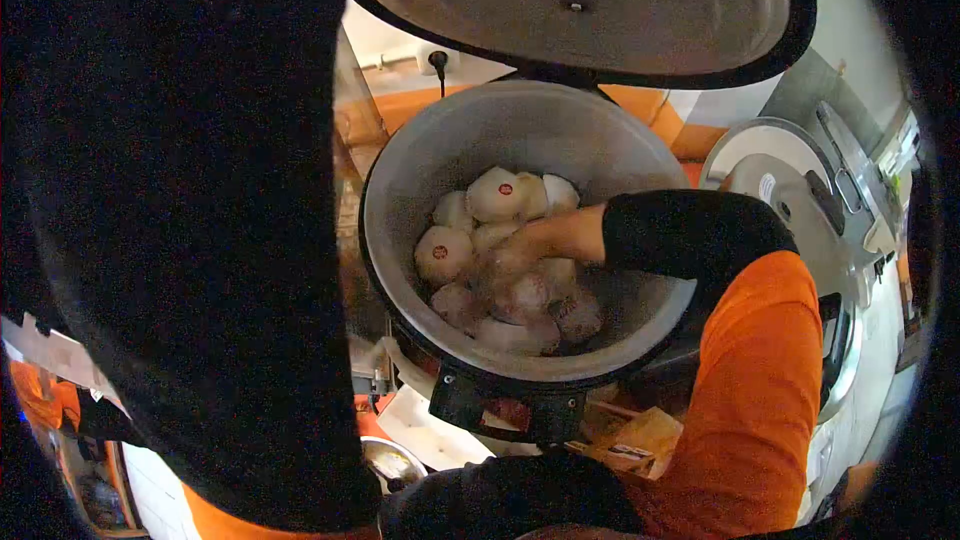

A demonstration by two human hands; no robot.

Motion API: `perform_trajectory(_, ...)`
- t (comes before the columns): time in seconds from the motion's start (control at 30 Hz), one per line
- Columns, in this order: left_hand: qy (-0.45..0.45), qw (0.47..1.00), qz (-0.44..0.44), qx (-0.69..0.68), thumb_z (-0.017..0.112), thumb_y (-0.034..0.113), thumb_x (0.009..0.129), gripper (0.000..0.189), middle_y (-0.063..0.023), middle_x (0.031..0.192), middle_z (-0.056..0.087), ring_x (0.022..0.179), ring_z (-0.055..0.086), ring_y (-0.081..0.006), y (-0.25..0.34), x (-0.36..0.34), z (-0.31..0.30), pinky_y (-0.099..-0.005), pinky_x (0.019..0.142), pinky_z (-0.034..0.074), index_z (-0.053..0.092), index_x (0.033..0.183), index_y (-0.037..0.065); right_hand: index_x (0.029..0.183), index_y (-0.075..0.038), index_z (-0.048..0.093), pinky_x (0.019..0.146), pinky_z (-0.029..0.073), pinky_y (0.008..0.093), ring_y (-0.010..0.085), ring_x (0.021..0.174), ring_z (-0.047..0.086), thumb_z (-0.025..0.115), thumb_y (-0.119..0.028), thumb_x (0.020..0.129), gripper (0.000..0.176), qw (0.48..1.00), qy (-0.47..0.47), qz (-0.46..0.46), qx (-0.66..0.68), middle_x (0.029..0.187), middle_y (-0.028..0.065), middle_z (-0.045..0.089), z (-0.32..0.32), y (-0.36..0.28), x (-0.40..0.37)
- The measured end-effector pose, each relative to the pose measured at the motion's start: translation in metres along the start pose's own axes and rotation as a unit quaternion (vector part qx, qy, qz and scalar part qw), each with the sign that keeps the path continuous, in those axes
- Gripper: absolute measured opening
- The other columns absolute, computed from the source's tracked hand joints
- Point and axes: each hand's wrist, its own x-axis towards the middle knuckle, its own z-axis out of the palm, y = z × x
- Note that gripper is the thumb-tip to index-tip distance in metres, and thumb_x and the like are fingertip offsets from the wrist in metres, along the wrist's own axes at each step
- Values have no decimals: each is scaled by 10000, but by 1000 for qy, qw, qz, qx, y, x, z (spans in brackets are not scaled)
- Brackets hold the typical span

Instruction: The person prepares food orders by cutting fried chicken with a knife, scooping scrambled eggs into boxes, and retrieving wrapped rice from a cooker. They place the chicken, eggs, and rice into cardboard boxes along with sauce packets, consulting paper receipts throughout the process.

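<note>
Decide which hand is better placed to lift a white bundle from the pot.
Probably the right hand: it reaches into the open pot, among the white bundles; the left hand is out of view.

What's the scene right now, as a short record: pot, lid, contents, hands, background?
Pot: large, round, grey inside
Lid: raised open behind it
Contents: several rounded white bundles, some with round red labels
Right hand: inside, among the bundles; grip unclear
Left hand: not in view
Background: black plug in a wall socket
</note>
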Motion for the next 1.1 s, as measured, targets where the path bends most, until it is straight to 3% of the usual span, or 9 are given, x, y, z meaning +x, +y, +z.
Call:
perform_trajectory(0.3,24,1000,4,-18,791,508,634,762,-274,1092,591,899,632,-354,12,-2,-8,-420,758,538,548,1180,35,1098,-73,641,877,451,346,234,974,593,504,-340,907,356,978,35,-3,-205,1083,121,635,0,-33,-12)
perform_trajectory(0.43,40,999,7,-32,791,513,632,756,-275,1092,592,902,633,-356,21,-10,-15,-418,760,537,561,1170,35,1016,-104,661,801,460,353,198,863,596,528,-384,891,334,884,122,-277,-356,973,85,655,-2,-20,-23)
perform_trajectory(0.5,47,998,10,-43,790,516,631,754,-276,1093,593,904,633,-357,25,-17,-18,-417,762,537,567,1165,35,972,-103,667,772,469,339,173,817,604,548,-406,871,341,901,124,-299,-287,913,71,667,-12,-8,-36)
perform_trajectory(0.57,53,997,14,-54,790,519,629,751,-276,1093,593,905,633,-357,32,-26,-21,-417,763,536,573,1161,34,977,-66,659,803,477,305,162,847,615,555,-416,856,384,987,82,-130,-49,915,82,668,-18,-28,-60)
perform_trajectory(0.63,56,996,21,-69,790,522,628,748,-277,1093,594,907,633,-358,39,-36,-24,-416,764,536,580,1156,34,938,-53,640,701,498,295,153,764,613,537,-391,871,360,978,200,-49,-18,846,86,647,19,-69,-100)
perform_trajectory(0.7,47,993,35,-106,790,524,627,746,-278,1093,595,908,633,-359,44,-51,-24,-415,765,535,586,1151,34,850,-92,650,637,462,274,121,693,570,539,-372,878,302,960,239,-130,64,789,35,617,60,-86,-131)
perform_trajectory(0.83,73,995,45,-45,774,484,645,789,-214,1151,580,948,612,-283,40,-95,-12,-358,774,510,509,1251,54,1077,9,548,603,547,322,185,683,633,489,-329,881,395,918,346,-138,138,887,145,641,137,-99,-170)
perform_trajectory(0.97,116,965,202,-121,915,368,432,1057,-200,1020,585,932,579,-260,-21,-118,39,-326,862,461,396,1292,39,973,-18,600,651,498,284,130,683,594,528,-315,870,322,908,306,-250,138,821,63,633,199,-91,-173)
perform_trajectory(1.1,136,962,182,-150,901,240,529,1054,-208,1112,569,1054,545,-291,-60,-186,103,-364,953,417,276,1358,59,1092,-13,566,774,508,340,183,864,611,543,-280,847,364,922,296,-191,163,958,88,628,254,-82,-168)
